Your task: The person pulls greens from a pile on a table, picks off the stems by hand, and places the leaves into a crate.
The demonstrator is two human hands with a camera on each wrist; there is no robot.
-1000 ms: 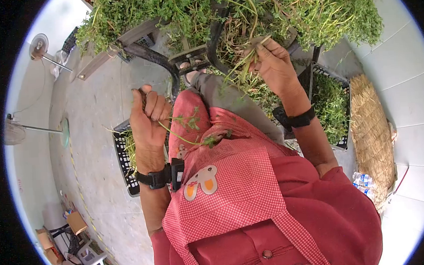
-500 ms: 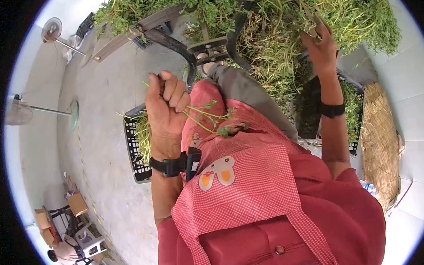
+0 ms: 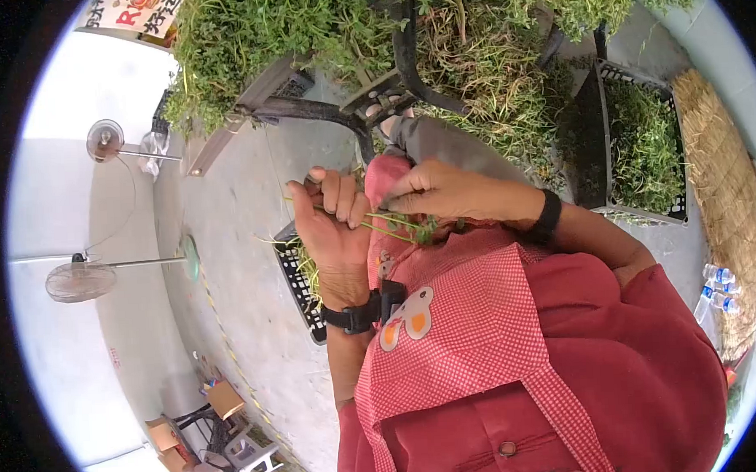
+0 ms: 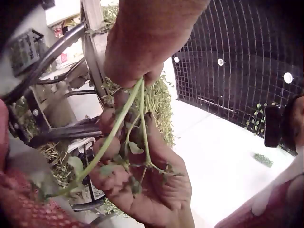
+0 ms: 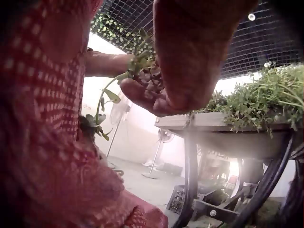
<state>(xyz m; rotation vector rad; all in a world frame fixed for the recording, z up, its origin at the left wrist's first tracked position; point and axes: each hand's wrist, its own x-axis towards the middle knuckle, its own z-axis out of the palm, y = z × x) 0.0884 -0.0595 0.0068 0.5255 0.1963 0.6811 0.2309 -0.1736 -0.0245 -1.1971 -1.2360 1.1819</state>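
Leafy green stems (image 3: 403, 226) stick out of my left hand (image 3: 333, 221), which grips them palm up over my lap. In the left wrist view two longer stems (image 4: 111, 135) run down from that hand's curled fingers. My right hand (image 3: 452, 190) reaches across from the right, its fingers bent at the stems right beside the left fingertips. From below, the left wrist view shows the right hand's thumb and fingers (image 4: 109, 147) around the stems, with small leaves over the palm. The right wrist view shows its back hiding most of the grip.
A big heap of leafy greens (image 3: 285, 29) covers the wooden-edged table in front. More cut greens lie below it. Black crates (image 3: 688, 184) (image 3: 300, 281) stand on either side, and a rolled straw mat (image 3: 727, 204) lies at right. Fans (image 3: 80, 281) stand left.
My right hand went out to the heap of greens, then came back to the stems at my left hand. The left hand keeps its hold on its stems near my lap.
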